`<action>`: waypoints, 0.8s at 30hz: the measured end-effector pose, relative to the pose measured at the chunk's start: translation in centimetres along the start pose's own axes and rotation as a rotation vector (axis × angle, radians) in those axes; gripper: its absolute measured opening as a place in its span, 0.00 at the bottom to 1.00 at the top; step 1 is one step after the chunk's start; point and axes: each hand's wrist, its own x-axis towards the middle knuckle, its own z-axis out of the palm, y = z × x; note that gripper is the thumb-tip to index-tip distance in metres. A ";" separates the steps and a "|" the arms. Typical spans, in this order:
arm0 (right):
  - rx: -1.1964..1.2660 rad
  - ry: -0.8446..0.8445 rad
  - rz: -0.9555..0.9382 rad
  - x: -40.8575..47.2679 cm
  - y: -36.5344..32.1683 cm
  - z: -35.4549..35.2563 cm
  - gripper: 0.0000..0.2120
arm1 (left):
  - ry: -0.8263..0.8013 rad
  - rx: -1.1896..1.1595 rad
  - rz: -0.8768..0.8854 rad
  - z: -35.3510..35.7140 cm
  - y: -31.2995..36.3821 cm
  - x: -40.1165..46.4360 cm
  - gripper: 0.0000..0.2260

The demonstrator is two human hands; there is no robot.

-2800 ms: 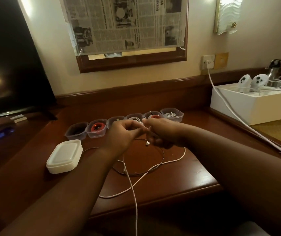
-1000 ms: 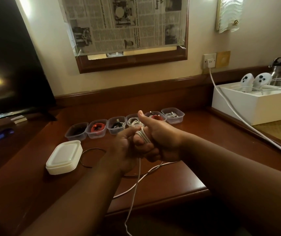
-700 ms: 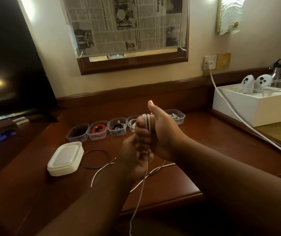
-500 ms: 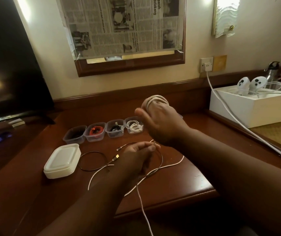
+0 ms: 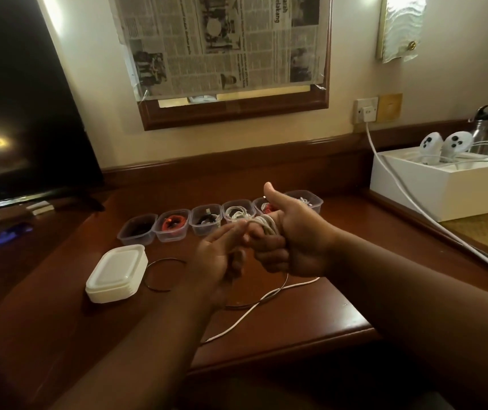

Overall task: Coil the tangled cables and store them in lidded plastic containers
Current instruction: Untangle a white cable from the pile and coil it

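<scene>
While the right hand (image 5: 293, 244) curls round the white cable (image 5: 267, 225) looped over its fingers, the left hand (image 5: 220, 255) lies loosely open, touching the loops in front of the row of containers (image 5: 171, 229). Five of the six tubs appear to hold coiled cables already, all unlidded. By my judgement, this cable's tail, a dark cable (image 5: 160, 273) beside the stacked lids (image 5: 117, 273), and all the lidding remain.

A white cable (image 5: 266, 225) is seen at frame centre, red coils (image 5: 174, 223) in clear containers (image 5: 171, 230), white lids (image 5: 117, 272) lower left, on a reddish-brown surface (image 5: 311, 303).
</scene>
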 end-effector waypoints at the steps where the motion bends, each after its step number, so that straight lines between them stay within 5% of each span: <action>1: 0.077 -0.033 -0.032 0.0 0.1 0.1 0.36 | 0.009 -0.054 -0.033 0.4 -0.4 -0.2 0.10; 4: 0.239 -0.032 -0.173 0.1 0.3 0.8 0.38 | 0.103 -0.065 -0.074 1.5 -0.8 -0.5 0.08; 8: 0.112 0.234 -0.456 0.8 0.5 1.1 0.34 | 0.011 0.232 -0.023 2.5 -0.5 -1.8 0.08; 12: -0.770 0.585 -0.553 0.3 0.3 1.3 0.24 | -0.094 0.739 0.182 1.6 0.6 -2.0 0.13; 14: -1.270 0.629 -0.470 0.1 0.8 1.7 0.22 | -0.066 1.020 0.392 0.8 1.1 -1.5 0.13; 16: -1.459 0.645 -0.397 0.3 1.6 1.7 0.24 | -0.006 1.188 0.503 0.2 1.5 -1.0 0.06; 20: -1.319 0.618 -0.265 0.6 1.5 1.9 0.35 | 0.077 1.168 0.651 -0.7 1.5 -0.3 0.12; 24: -0.956 0.369 0.009 -0.6 0.4 1.9 0.38 | -0.055 1.001 0.573 -1.1 2.3 -0.8 0.20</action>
